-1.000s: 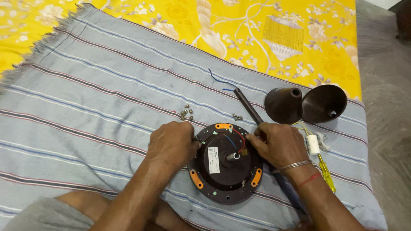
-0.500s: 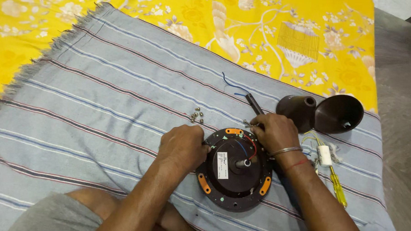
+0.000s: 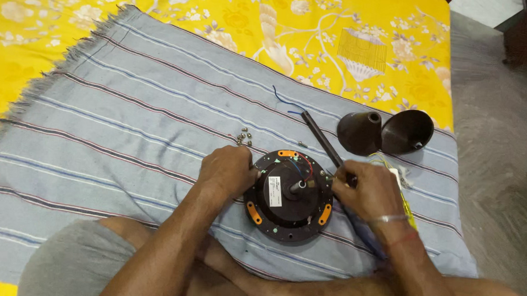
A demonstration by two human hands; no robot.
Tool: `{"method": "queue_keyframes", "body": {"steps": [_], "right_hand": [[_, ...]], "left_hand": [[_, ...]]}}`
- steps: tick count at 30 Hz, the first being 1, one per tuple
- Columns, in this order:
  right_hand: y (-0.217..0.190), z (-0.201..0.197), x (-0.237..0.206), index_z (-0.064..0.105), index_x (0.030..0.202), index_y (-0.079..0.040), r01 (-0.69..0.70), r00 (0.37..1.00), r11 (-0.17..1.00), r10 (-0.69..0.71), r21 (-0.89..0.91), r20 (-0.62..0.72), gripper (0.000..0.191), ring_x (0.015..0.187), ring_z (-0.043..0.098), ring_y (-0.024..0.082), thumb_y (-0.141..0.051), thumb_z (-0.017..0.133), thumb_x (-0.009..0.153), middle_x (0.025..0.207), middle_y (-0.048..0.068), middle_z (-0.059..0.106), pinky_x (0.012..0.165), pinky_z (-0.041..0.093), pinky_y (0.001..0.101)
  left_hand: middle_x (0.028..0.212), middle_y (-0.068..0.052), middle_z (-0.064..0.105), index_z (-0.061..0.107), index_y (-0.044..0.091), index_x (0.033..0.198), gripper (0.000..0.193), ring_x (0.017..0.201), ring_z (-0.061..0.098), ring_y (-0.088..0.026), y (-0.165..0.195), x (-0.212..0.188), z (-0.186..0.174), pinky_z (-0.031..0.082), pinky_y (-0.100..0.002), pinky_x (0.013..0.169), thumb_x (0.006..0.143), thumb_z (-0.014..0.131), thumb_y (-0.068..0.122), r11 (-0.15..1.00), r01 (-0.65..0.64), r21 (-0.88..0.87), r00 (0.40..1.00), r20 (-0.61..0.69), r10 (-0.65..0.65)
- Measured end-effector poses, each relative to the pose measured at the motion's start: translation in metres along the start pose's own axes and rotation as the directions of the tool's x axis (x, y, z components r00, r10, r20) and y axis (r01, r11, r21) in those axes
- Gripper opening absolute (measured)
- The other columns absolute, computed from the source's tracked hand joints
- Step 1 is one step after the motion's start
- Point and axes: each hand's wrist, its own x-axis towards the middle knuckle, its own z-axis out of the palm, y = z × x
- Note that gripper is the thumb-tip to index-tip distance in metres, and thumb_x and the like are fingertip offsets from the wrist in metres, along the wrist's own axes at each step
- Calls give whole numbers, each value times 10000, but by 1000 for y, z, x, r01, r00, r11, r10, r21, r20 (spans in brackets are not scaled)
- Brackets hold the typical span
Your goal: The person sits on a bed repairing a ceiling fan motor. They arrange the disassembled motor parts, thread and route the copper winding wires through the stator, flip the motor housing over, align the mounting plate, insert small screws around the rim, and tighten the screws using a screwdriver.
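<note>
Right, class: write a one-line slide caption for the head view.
Left hand and right hand grip a round black motor housing on a striped grey cloth.

A striped grey cloth (image 3: 130, 120) lies over the yellow floral bedsheet (image 3: 221, 18).

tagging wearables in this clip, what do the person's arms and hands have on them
Both forearms are bare, with no sleeves and no gloves. The right hand has a thin silver-coloured bangle at the wrist and a red thread tied just behind it. The left hand and its wrist carry nothing.
</note>
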Motion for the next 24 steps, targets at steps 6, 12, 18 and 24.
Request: {"method": "queue_keyframes", "body": {"steps": [6, 12, 18, 24], "right_hand": [[-27, 15, -71, 763, 859, -125, -44, 998, 997, 48, -68, 45, 177, 674, 707, 330, -265, 745, 752, 778, 105, 736, 612, 548, 459], [-45, 28, -84, 699, 799, -115, 157, 988, 983, -155, -99, 26, 119, 706, 685, 318, -229, 727, 778, 747, 86, 679, 595, 523, 471], [-57, 41, -92, 666, 780, -110, 198, 979, 968, -203, -151, -18, 90, 692, 673, 302, -184, 716, 774, 718, 75, 645, 582, 523, 457], [-65, 44, -95, 672, 787, -107, 228, 969, 962, -239, -151, -58, 79, 679, 668, 294, -163, 722, 764, 711, 76, 637, 582, 521, 451]], "left_hand": [[957, -171, 757, 772, 76, 957, 336, 954, 725, -372, -2, 3, 4, 567, -487, 840, 832, 790, 387, 999, -39, 26, 999, -18, 40], [979, -188, 763, 787, 72, 954, 341, 984, 731, -364, -3, 8, 5, 569, -476, 870, 816, 801, 384, 1000, -25, 12, 999, 22, 25], [1018, -196, 745, 774, 65, 977, 357, 1019, 712, -377, -5, 11, 7, 566, -490, 871, 795, 816, 370, 999, -32, 11, 999, 19, 31], [1029, -192, 740, 754, 59, 1013, 345, 1025, 708, -376, -5, 9, 8, 563, -489, 873, 792, 802, 320, 998, -67, 4, 997, -39, 67]]}}
